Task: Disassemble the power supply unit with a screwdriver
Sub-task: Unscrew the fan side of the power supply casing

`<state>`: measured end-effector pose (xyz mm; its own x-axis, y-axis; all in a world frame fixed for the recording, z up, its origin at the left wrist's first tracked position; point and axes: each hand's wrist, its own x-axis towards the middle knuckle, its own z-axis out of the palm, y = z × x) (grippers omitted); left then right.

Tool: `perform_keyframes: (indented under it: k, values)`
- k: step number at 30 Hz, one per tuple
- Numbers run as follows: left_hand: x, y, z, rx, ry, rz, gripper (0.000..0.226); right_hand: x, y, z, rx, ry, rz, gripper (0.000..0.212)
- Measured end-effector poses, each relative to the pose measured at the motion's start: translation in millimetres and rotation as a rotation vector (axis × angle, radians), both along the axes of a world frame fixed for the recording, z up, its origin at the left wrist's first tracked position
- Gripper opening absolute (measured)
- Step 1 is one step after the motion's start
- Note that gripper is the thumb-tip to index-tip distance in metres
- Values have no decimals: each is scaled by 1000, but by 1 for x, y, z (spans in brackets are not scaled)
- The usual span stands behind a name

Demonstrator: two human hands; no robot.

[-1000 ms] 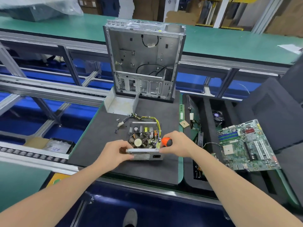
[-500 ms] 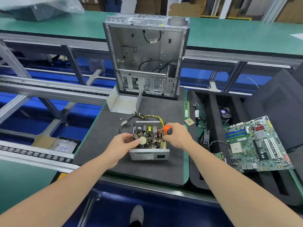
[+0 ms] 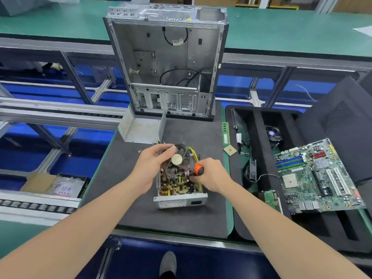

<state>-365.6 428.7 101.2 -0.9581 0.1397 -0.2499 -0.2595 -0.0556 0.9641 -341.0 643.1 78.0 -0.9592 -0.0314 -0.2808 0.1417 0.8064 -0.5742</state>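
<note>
Power supply unit (image 3: 175, 179): likely rigid at steel casing (image 3: 180, 201), fragile at board (image 3: 177, 186); hold by casing. Left hand (image 3: 152, 166) pinching fan (image 3: 177, 159); right hand (image 3: 214, 176) gripping screwdriver (image 3: 199, 170).

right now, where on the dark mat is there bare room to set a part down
Bare mat lies between the power supply unit and the near edge, and between the computer case and the unit, right of the metal cover. Crowded: the foam tray around the motherboard.
</note>
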Motion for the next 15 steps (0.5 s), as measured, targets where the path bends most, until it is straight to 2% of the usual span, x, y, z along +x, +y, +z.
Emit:
perform_keyframes:
  k: [5, 9, 12, 14, 15]
  values:
    - [-11, 17, -13, -1, 45, 53, 11, 1, -8, -7, 103, 34, -6, 37]
    - [-9, 20, -29, -84, 134, 72, 19, 3, -12, -9, 248, 97, 39, 18]
    - [-5, 20, -37, -223, 229, 53, 29, 4, -15, -14, 303, 151, 40, 8]
    - [-3, 24, -39, -269, 269, 64, 25, 2, -13, -12, 306, 141, 75, 2]
    - [-3, 25, -39, -277, 275, 76, 23, 0, -12, -11, 313, 130, 95, 6]
